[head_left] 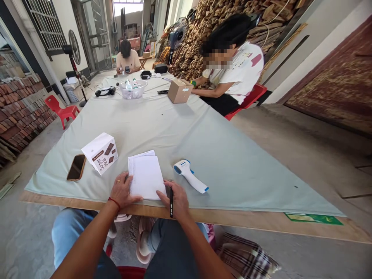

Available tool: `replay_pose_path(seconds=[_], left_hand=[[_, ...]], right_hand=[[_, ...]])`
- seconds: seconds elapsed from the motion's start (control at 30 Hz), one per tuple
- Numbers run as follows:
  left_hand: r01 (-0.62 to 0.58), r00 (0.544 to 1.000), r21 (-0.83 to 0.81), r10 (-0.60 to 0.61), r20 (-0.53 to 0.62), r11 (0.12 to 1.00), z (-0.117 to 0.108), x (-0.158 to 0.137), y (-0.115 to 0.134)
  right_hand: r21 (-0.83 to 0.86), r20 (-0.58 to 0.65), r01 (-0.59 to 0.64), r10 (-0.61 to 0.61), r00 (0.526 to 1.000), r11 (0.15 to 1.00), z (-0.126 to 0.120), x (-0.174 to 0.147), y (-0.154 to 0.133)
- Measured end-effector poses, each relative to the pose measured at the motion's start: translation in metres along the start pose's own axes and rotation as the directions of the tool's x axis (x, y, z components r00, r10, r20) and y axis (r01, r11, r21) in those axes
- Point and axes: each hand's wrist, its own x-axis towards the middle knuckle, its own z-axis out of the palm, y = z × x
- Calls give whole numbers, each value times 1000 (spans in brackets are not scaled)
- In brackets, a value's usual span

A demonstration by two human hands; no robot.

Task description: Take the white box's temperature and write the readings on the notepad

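Note:
A white notepad point(147, 178) with loose-looking pages lies on the cloth near the table's front edge. My left hand point(123, 190) rests at its lower left corner, thumb and fingers spread along the edges. At the right edge, my right hand point(178, 199) holds a black pen point(171, 205), which points down past the table edge, while the thumb touches the paper. Just right of that hand lies a white and blue infrared thermometer point(190, 176). Left of the pad stand a white printed box point(101, 153) and a phone point(76, 167) lying flat.
Pale green cloth point(238, 170) covers the long table. Farther back are a cardboard box point(179, 92), a clear plastic basin point(132, 91) with bottles, and a black headset-like item point(105, 92). One person point(241, 73) sits at the right side, another point(128, 60) at the far end.

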Motion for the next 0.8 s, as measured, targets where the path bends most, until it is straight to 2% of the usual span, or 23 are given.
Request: replay_pose_path(seconds=[0.13, 0.27, 0.53, 0.8], left_hand=[[-5, 1000, 15, 5, -7, 1000, 0, 0, 0], [2, 1000, 6, -2, -14, 1000, 1, 1, -1], [-6, 1000, -2, 6, 4, 1000, -1, 1, 0], [-24, 1000, 1, 24, 5, 1000, -1, -1, -1]], right_hand=[[-50, -2, 52, -52, 999, 997, 2, 0, 1], [-97, 67, 97, -90, 994, 991, 1, 0, 2], [-116, 116, 53, -40, 992, 992, 2, -2, 5], [-111, 101, 87, -76, 992, 990, 2, -3, 7]])
